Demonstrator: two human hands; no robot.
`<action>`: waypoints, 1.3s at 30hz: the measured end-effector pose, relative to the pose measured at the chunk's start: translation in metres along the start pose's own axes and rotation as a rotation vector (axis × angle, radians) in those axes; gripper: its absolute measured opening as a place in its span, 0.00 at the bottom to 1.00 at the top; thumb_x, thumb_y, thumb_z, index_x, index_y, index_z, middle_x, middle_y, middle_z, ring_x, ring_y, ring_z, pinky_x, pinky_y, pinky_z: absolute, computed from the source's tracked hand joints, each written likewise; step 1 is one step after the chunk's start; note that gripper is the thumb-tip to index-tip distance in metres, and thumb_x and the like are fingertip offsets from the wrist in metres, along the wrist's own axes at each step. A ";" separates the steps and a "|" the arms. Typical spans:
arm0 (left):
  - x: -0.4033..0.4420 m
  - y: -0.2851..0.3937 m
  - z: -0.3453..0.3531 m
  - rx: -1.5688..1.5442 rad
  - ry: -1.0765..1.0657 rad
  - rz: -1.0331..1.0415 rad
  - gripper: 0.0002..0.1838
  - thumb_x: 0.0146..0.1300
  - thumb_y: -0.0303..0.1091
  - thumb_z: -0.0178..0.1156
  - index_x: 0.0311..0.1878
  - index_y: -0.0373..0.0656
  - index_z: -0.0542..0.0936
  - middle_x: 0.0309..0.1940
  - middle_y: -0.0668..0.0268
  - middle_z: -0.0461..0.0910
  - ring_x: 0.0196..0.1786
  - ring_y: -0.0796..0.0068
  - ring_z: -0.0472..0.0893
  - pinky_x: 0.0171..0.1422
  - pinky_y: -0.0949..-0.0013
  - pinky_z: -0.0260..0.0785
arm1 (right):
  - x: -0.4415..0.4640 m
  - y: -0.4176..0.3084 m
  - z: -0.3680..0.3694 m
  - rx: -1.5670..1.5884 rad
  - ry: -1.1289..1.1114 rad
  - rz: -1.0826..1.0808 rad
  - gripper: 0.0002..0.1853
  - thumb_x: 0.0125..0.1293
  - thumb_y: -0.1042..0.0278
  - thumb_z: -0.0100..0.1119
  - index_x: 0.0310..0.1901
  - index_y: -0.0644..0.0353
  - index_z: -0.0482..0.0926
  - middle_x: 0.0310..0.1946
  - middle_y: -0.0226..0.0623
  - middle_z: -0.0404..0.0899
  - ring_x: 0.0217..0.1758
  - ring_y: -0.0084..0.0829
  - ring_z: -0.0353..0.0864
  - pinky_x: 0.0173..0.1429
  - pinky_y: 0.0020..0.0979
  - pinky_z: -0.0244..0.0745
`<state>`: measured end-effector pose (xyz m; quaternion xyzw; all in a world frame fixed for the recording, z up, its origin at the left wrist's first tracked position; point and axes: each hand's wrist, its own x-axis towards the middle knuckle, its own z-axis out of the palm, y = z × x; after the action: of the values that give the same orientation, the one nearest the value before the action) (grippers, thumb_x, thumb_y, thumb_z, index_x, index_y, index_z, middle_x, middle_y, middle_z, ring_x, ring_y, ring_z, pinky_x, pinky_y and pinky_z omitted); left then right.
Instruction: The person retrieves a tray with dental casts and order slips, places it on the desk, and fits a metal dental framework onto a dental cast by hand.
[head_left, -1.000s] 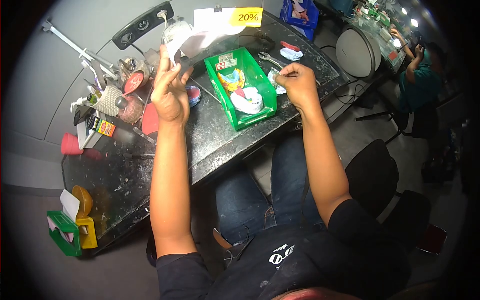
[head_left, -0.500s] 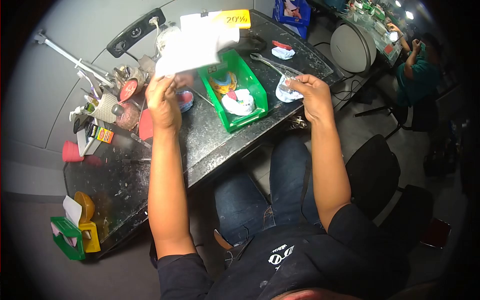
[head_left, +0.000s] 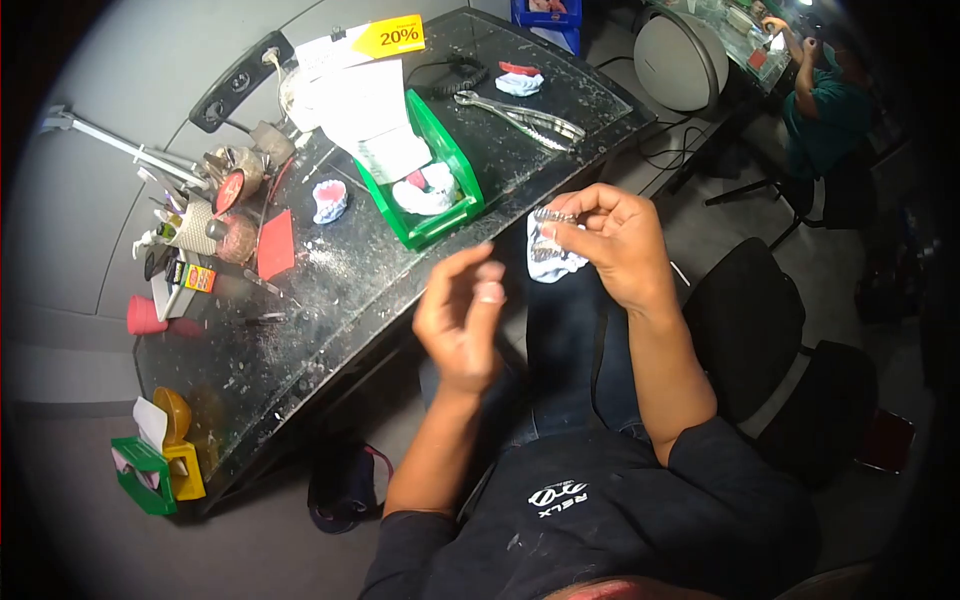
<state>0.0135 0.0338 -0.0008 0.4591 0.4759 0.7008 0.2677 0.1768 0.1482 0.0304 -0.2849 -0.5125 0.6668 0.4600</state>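
My right hand (head_left: pixel 615 245) pinches a pale blue-white plaster dental cast (head_left: pixel 548 266) just beyond the bench's front edge, above my lap. A shiny metal denture framework (head_left: pixel 552 216) shows at the fingertips, against the cast. To the left of it, my left hand (head_left: pixel 462 325) hovers with thumb and fingers apart, slightly blurred, and holds nothing. On the bench, white paper sheets (head_left: pixel 355 110) lie partly over a green bin (head_left: pixel 462 212). Inside the bin sits a white dental cast (head_left: pixel 428 192) with a pink patch.
Metal pliers (head_left: pixel 520 117) and another cast (head_left: pixel 519 84) with a red piece lie at the back right. A pink-topped cast (head_left: pixel 329 201) and a red wax sheet (head_left: pixel 276 245) are left of the bin. Tools crowd the wall side. A person (head_left: pixel 830 105) sits farther off.
My left hand has let go of the papers, now resting on the bin, and moved down and right. My right hand has drawn the cast off the bench toward me.
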 end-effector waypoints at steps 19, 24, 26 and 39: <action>-0.030 -0.013 0.016 -0.669 -0.178 -0.624 0.25 0.83 0.41 0.43 0.76 0.39 0.59 0.46 0.47 0.80 0.22 0.55 0.85 0.22 0.62 0.83 | -0.045 0.011 0.021 -0.599 0.010 -0.062 0.10 0.63 0.79 0.74 0.44 0.71 0.86 0.39 0.40 0.89 0.42 0.25 0.90 0.47 0.27 0.86; -0.034 -0.012 0.016 -0.600 -0.166 -0.651 0.25 0.82 0.41 0.46 0.75 0.38 0.61 0.38 0.49 0.82 0.21 0.57 0.85 0.20 0.62 0.81 | -0.047 0.016 0.020 -0.530 0.042 -0.027 0.08 0.65 0.78 0.72 0.42 0.71 0.86 0.35 0.42 0.90 0.40 0.28 0.92 0.44 0.28 0.88; -0.035 -0.010 0.016 -0.613 -0.153 -0.670 0.25 0.82 0.40 0.46 0.75 0.39 0.61 0.36 0.50 0.81 0.21 0.58 0.85 0.20 0.62 0.81 | -0.047 0.017 0.014 -0.456 0.007 0.053 0.08 0.66 0.78 0.71 0.44 0.72 0.86 0.37 0.42 0.90 0.40 0.28 0.92 0.45 0.27 0.87; -0.041 -0.010 0.009 -0.626 -0.211 -0.699 0.25 0.83 0.44 0.46 0.74 0.40 0.62 0.40 0.49 0.80 0.19 0.62 0.83 0.17 0.68 0.77 | -0.051 0.020 0.009 -0.404 -0.043 0.067 0.07 0.69 0.78 0.69 0.45 0.72 0.88 0.38 0.41 0.90 0.41 0.23 0.88 0.45 0.24 0.84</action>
<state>0.0389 0.0085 -0.0244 0.2376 0.3379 0.6280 0.6595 0.1841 0.0972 0.0098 -0.3739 -0.6357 0.5713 0.3602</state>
